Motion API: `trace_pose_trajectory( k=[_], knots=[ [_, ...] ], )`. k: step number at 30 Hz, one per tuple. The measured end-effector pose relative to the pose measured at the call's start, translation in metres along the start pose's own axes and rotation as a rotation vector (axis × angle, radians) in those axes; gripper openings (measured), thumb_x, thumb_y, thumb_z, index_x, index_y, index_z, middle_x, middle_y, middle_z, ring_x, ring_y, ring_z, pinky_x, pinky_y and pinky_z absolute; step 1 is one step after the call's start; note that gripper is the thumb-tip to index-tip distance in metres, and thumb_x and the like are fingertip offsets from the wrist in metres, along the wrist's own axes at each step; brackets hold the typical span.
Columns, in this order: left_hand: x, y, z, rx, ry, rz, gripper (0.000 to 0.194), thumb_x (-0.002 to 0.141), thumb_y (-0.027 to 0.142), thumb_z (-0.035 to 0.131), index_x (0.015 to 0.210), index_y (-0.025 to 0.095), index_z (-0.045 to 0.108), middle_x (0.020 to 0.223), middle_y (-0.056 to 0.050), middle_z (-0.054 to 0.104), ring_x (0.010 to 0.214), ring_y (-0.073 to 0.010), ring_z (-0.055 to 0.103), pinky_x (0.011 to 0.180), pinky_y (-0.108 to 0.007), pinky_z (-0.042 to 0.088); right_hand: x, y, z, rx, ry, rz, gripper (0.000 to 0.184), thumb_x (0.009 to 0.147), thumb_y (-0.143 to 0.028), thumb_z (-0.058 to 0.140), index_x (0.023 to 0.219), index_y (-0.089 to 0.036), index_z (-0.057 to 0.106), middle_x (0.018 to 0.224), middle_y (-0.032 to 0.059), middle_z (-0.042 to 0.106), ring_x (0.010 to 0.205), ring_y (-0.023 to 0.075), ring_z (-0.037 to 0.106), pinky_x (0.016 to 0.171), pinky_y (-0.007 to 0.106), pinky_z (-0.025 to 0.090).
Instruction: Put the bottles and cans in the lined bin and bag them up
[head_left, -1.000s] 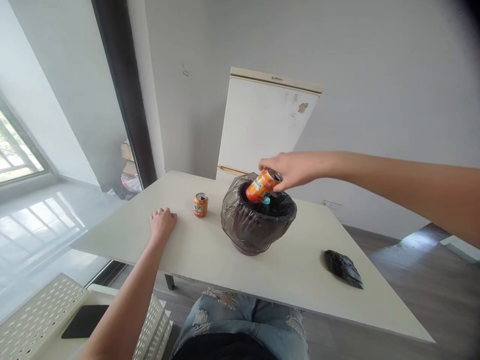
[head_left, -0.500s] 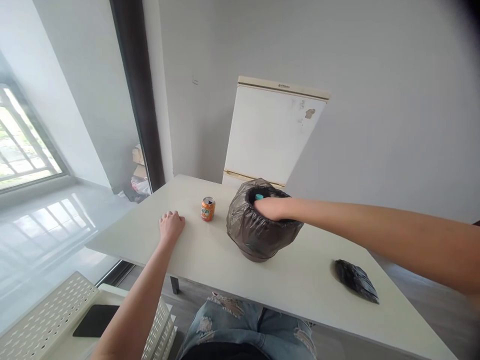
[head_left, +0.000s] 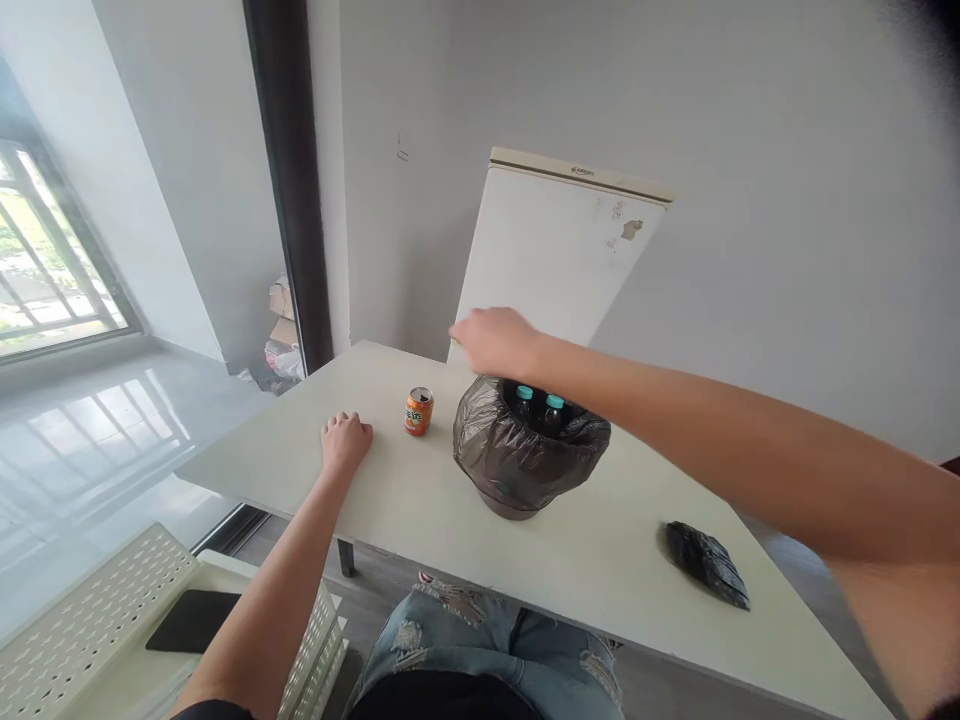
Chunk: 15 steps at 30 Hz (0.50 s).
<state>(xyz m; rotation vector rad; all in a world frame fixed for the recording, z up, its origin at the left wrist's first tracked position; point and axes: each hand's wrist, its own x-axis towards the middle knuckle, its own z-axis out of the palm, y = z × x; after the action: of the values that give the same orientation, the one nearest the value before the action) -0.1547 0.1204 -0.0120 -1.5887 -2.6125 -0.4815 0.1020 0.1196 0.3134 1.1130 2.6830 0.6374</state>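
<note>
While the right hand (head_left: 491, 340) hovered near eleven o'clock of the lined bin (head_left: 510, 470), the orange can (head_left: 418, 412) stood upright on the table (head_left: 442, 560), between nine and ten o'clock of that bin.
For this reach across the bin, I judged it best that the forearm passed high, so the loose bag edge was not dragged; so thin a can would want a light hold around its sides. Nothing showed in the right hand, but its palm side was hidden, so I could not tell how far its fingers were opened. At nine o'clock, the left hand (head_left: 346, 440) rested palm-down, relaxed, with no visible object. Below the turquoise bottle caps (head_left: 554, 402) the bin's depth was dark, and the right forearm covered part of its mouth.
</note>
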Motion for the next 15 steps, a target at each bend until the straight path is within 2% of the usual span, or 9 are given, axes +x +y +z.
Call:
trace_pose_trajectory(
  k=[1, 3, 4, 7, 9, 12, 15],
  knots=[
    [0.000, 0.000, -0.001, 0.004, 0.002, -0.001, 0.037, 0.095, 0.024, 0.040, 0.109, 0.013, 0.072, 0.117, -0.023, 0.068, 0.114, -0.0373, 0.060, 0.095, -0.045, 0.043, 0.010, -0.015, 0.002, 0.037, 0.001, -0.044, 0.033, 0.086, -0.016, 0.065, 0.119, -0.016, 0.071, 0.115, 0.0166, 0.074, 0.103, 0.0303, 0.071, 0.079, 0.035, 0.053],
    [0.000, 0.001, -0.002, 0.012, 0.005, -0.006, 0.037, 0.094, 0.025, 0.039, 0.109, 0.012, 0.071, 0.117, -0.023, 0.068, 0.113, -0.0374, 0.061, 0.094, -0.046, 0.044, 0.034, -0.044, 0.017, 0.086, -0.138, -0.145, 0.041, 0.089, -0.025, 0.069, 0.128, -0.016, 0.066, 0.131, 0.0183, 0.068, 0.114, 0.0327, 0.067, 0.082, 0.036, 0.055],
    [0.000, 0.002, -0.003, 0.017, 0.006, -0.009, 0.037, 0.094, 0.025, 0.039, 0.109, 0.012, 0.071, 0.117, -0.024, 0.068, 0.113, -0.0376, 0.061, 0.094, -0.046, 0.044, 0.046, -0.057, 0.027, 0.103, -0.201, -0.170, 0.047, 0.087, -0.032, 0.073, 0.131, -0.017, 0.064, 0.135, 0.0176, 0.066, 0.114, 0.0322, 0.066, 0.081, 0.035, 0.056],
    [-0.001, 0.002, -0.003, 0.026, 0.012, -0.002, 0.038, 0.095, 0.026, 0.039, 0.109, 0.012, 0.071, 0.117, -0.024, 0.068, 0.114, -0.0376, 0.061, 0.094, -0.046, 0.044, 0.077, -0.084, 0.061, 0.115, -0.300, -0.173, 0.069, 0.079, -0.039, 0.085, 0.139, -0.018, 0.059, 0.141, 0.0181, 0.061, 0.114, 0.0337, 0.066, 0.082, 0.036, 0.058],
    [-0.001, 0.001, -0.002, 0.028, 0.011, 0.008, 0.038, 0.095, 0.026, 0.039, 0.109, 0.012, 0.072, 0.116, -0.023, 0.068, 0.114, -0.0372, 0.061, 0.094, -0.045, 0.044, 0.092, -0.092, 0.080, 0.111, -0.340, -0.144, 0.074, 0.076, -0.036, 0.088, 0.140, -0.017, 0.057, 0.141, 0.0198, 0.060, 0.116, 0.0356, 0.066, 0.082, 0.038, 0.058],
    [0.000, -0.001, 0.001, 0.024, 0.009, 0.009, 0.038, 0.096, 0.026, 0.039, 0.108, 0.012, 0.072, 0.115, -0.022, 0.069, 0.114, -0.0374, 0.061, 0.094, -0.045, 0.044, 0.107, -0.095, 0.096, 0.114, -0.387, -0.106, 0.059, 0.074, -0.026, 0.087, 0.127, -0.017, 0.064, 0.133, 0.0171, 0.064, 0.116, 0.0358, 0.066, 0.086, 0.042, 0.058],
    [0.001, -0.002, 0.002, 0.017, 0.005, 0.004, 0.038, 0.095, 0.025, 0.040, 0.108, 0.012, 0.073, 0.115, -0.023, 0.069, 0.114, -0.0380, 0.061, 0.093, -0.046, 0.044, 0.116, -0.096, 0.102, 0.160, -0.410, -0.123, 0.025, 0.075, -0.018, 0.080, 0.098, -0.015, 0.069, 0.111, 0.0086, 0.071, 0.113, 0.0339, 0.066, 0.093, 0.049, 0.055]
  ],
)
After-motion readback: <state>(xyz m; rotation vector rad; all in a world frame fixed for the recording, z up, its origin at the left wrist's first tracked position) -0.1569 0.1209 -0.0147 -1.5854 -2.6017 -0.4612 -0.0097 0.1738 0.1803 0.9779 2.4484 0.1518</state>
